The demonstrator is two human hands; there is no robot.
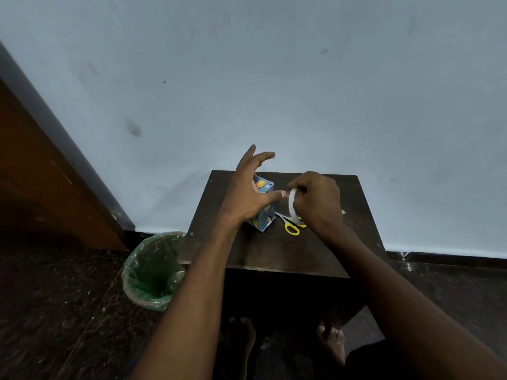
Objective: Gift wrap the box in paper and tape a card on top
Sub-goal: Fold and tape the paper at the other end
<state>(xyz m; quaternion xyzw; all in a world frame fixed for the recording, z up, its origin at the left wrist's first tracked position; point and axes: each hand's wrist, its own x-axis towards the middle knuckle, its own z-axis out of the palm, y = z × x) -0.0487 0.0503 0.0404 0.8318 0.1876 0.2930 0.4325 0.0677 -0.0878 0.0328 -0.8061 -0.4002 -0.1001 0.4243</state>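
Right hand (pixel 315 200) grips tape (pixel 292 202); left hand (pixel 248 187) spread open, thumb near tape. Wrapped box (pixel 264 212), scissors (pixel 291 224) mid-table (pixel 274 253); print unreadable.

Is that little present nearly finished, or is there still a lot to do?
The box on the table already looks covered in blue patterned paper. Right now the right hand grips a tape roll while the left hand, fingers spread, reaches its thumb toward the roll. Scissors lie beside the box. Still left: taping on the card; I can't clearly see one.
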